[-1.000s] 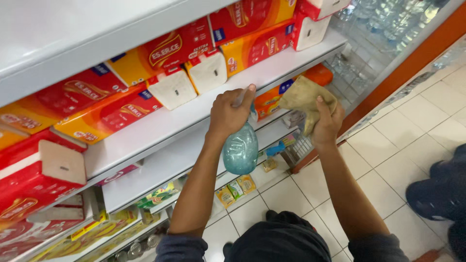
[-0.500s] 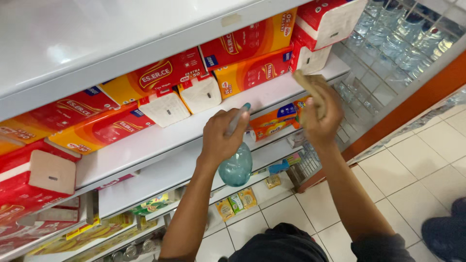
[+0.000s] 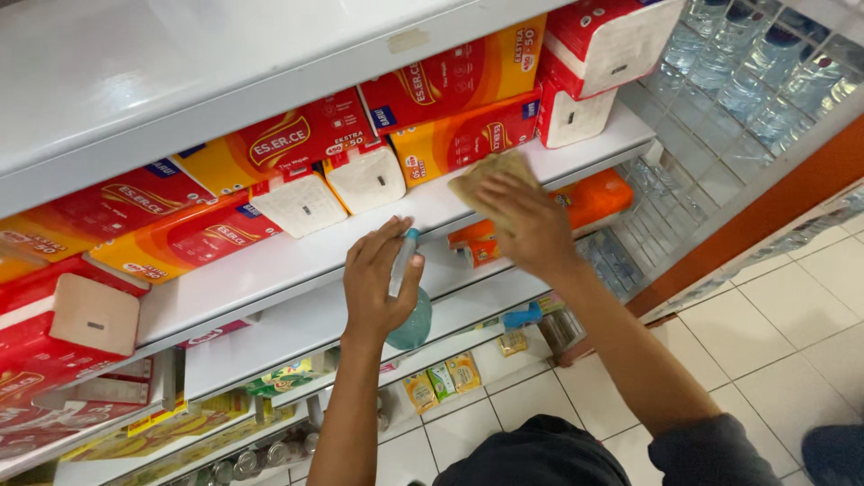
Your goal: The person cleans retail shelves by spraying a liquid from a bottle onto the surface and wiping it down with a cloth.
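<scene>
Gripping a teal spray bottle [image 3: 412, 322] in left hand [image 3: 378, 283], right hand [image 3: 526, 220] pressing flat tan cloth [image 3: 490, 180] on white shelf [image 3: 297, 261]

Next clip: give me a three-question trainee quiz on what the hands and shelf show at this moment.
1. True or false: the right hand presses a tan cloth flat on the white shelf.
2. What does the left hand hold? A) a teal spray bottle B) a tissue pack C) a water bottle
3. Fill in: the red and yellow tissue packs sit ____ the cloth on that shelf.

Key:
1. True; the palm lies flat on the cloth at the shelf's front edge.
2. A; its grip is around the bottle's neck, nozzle toward the shelf.
3. Behind.
</scene>
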